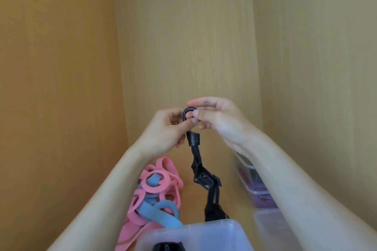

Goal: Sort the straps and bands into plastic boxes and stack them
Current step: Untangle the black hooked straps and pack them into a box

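From my remote seat I see both hands raised at centre, meeting on the hook at the top end of the black strap. The left hand comes in from 8 o'clock, its fingers pinched on the hook's lower curve. The right hand comes in from 4 o'clock, its fingers clamped on the hook's upper side. The two hands sit equally near the hook. The strap's long axis runs from the fingers down towards 6 o'clock, kinking at the buckle. Its lower end drops behind the rim of the clear plastic box, directly below the grip. I judge that lowering the hook straight down would feed the strap into it. The pink and blue bands lie heaped on the surface at 7 o'clock, and a second box stands at 4 o'clock.
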A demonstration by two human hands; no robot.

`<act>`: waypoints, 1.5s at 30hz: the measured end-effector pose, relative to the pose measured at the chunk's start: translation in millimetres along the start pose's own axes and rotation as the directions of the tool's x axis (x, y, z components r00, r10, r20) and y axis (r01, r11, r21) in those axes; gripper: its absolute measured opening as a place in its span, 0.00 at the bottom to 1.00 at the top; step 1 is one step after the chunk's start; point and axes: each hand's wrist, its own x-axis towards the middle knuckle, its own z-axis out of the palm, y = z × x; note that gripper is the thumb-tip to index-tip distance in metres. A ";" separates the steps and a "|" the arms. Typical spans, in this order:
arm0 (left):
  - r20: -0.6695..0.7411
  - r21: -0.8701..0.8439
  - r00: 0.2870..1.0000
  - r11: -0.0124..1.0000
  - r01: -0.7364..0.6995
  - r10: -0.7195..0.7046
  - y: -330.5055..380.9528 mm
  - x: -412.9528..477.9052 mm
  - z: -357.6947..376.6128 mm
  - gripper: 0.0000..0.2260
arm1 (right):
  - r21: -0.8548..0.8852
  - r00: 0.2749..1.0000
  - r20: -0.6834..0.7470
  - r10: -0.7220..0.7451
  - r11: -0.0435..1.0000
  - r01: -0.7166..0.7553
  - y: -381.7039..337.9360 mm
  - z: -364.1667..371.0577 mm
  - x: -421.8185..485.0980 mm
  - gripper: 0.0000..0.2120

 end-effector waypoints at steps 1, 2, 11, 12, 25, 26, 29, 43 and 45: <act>-0.021 -0.011 1.000 1.000 0.010 -0.010 -1.5 0.7 -1.5 0.06 | 0.018 1.000 -0.010 0.004 1.000 -0.004 1.1 -0.3 -0.2 0.11; -0.044 -0.024 0.999 0.999 0.023 -0.025 -3.1 1.7 -2.6 0.06 | 0.011 1.000 -0.024 0.005 1.000 -0.005 2.6 -0.1 -0.1 0.12; -0.262 -0.290 0.949 0.952 0.096 -0.175 -13.8 5.6 -18.2 0.08 | -0.534 0.896 0.225 0.383 0.817 -0.216 36.4 -2.3 -7.0 0.12; -0.248 -0.310 0.952 0.946 0.097 -0.179 -15.0 5.5 -21.3 0.08 | -0.463 0.902 0.209 0.377 0.851 -0.248 41.1 -2.0 -6.0 0.10; 0.365 0.001 0.915 0.983 0.186 -0.173 -34.3 1.9 -33.2 0.22 | -0.616 0.981 -0.190 0.023 0.776 -0.138 46.7 -10.7 2.0 0.07; 0.341 0.016 0.924 0.984 0.177 -0.171 -33.2 2.0 -29.4 0.20 | -0.646 0.985 -0.172 0.005 0.754 -0.117 44.9 -8.8 1.1 0.07; 0.245 0.117 0.959 0.987 0.113 -0.140 -30.3 1.8 -20.7 0.15 | -0.706 0.993 -0.115 -0.027 0.706 -0.062 41.7 -2.3 0.2 0.06; 0.131 0.000 0.981 0.989 0.145 -0.143 -46.2 0.3 -31.6 0.07 | -0.669 0.985 -0.064 0.157 0.726 -0.159 17.0 -25.0 0.8 0.11; 0.144 -0.044 0.979 0.988 0.150 -0.143 -50.9 -0.2 -34.9 0.07 | -0.676 0.988 -0.030 0.154 0.725 -0.133 9.9 -27.0 -0.3 0.08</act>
